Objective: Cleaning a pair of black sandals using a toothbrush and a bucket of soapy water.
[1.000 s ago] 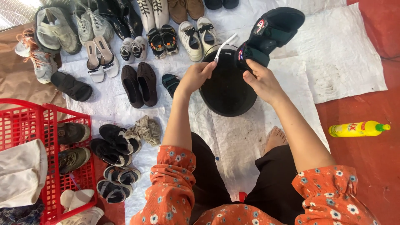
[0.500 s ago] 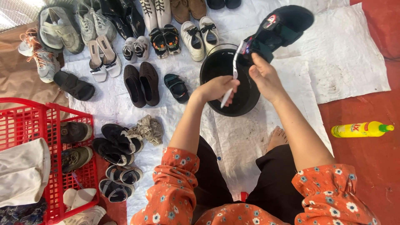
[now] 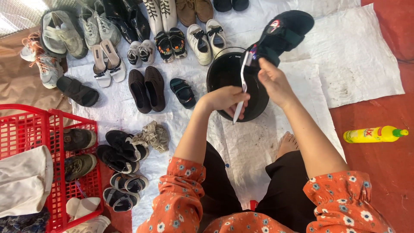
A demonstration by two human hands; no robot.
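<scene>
The person sits on the floor and holds a black sandal up over a black bucket. The right hand has its fingers closed around the heel end of the sandal, so the toe end sticks up and away. The left hand has its fingers curled shut around a white toothbrush, and the brush end touches the sandal near its red and blue strap. The sandal looks light, since one hand lifts it with ease. Its sole looks thick and a bit bendy, and the straps look soft. It may be wet and slippery, so the thick sole edge or the heel is likely the best place to grip it. The toothbrush is thin, stiff and light, and is best held by the middle of its handle. Many other shoes lie in rows on the white sheet. A red basket stands to the left, and a yellow bottle lies on the red floor.
</scene>
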